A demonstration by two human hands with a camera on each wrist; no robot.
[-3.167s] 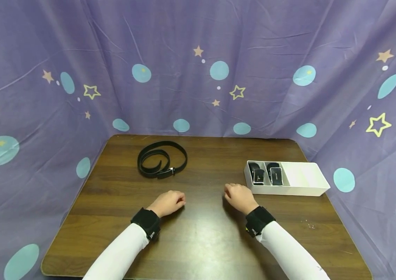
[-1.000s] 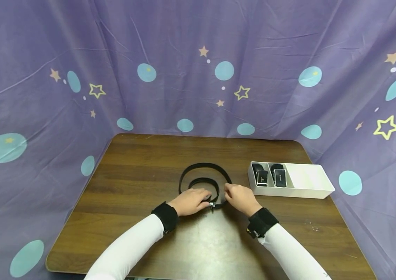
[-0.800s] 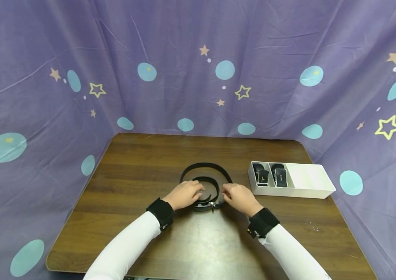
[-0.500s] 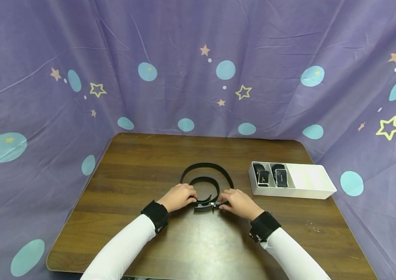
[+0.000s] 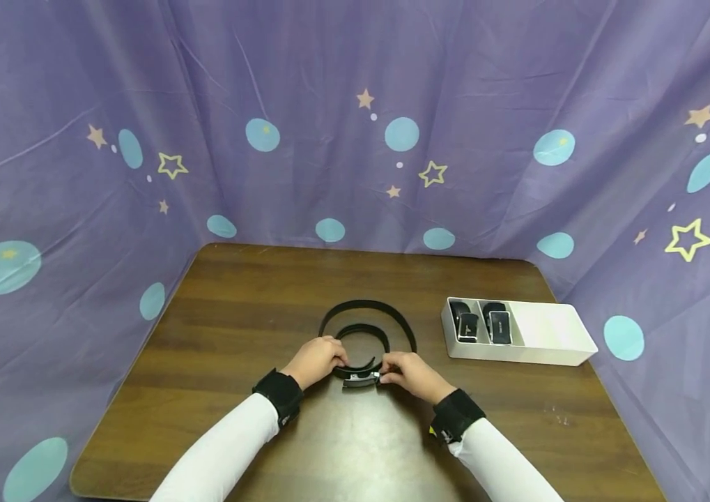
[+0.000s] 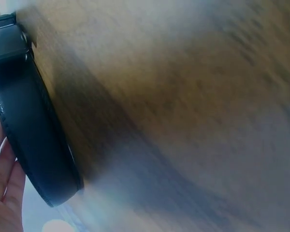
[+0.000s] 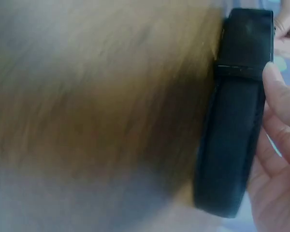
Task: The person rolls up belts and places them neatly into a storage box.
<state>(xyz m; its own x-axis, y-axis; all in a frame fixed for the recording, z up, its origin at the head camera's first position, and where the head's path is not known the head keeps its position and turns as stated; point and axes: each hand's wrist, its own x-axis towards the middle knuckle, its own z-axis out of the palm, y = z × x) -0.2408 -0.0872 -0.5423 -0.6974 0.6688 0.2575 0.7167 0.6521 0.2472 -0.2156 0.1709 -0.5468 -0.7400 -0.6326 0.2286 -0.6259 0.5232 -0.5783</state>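
A black belt [image 5: 369,305] stands on edge in a loose coil on the table, in front of the person. Its buckle part [image 5: 362,380] faces the near side. My left hand [image 5: 313,361] holds the coil's near left side, its fingers bent at the strap. With thumb and fingers, my right hand [image 5: 416,375] pinches the belt just right of the buckle. In the right wrist view the thumb [image 7: 280,92] lies at the strap's keeper loop [image 7: 239,71], fingers behind. The left wrist view shows the strap [image 6: 36,130] with fingertips [image 6: 12,179] behind it.
A white divided box [image 5: 520,353] stands to the right, behind the right hand. Two coiled black belts with buckles [image 5: 467,326] sit in its left compartments. The wooden table [image 5: 254,279] is bordered by a purple curtain [image 5: 304,70] behind and at the sides.
The belt has come from the back left to the front middle. My left hand left the buckle for the coil's left side; my right hand shifted from the strap's right side toward the buckle.
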